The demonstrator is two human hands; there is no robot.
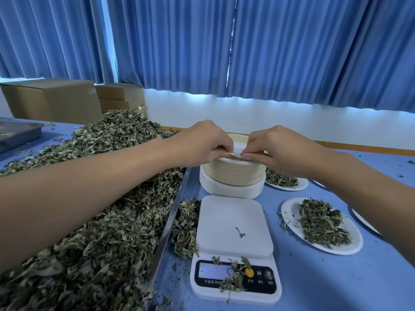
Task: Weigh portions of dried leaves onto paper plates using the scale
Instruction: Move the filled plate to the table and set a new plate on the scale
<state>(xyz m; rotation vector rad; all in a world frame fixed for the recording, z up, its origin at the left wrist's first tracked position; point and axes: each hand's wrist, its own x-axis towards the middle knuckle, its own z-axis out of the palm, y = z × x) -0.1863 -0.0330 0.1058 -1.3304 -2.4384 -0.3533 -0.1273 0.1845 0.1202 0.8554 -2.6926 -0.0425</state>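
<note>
We've got both hands up on the plate stack (233,176), left hand (203,145) and right hand (276,149) each pinching the near rim of the top paper plate (238,147) with curled fingertips. That stack sits just behind the scale (233,225), which has one leaf scrap on its platform and a few bits lying over the display. The big heap of dried leaves (101,198) fills the metal tray (170,221) on our left, and two filled plates (289,207) sit to the right on the blue table (336,277).
</note>
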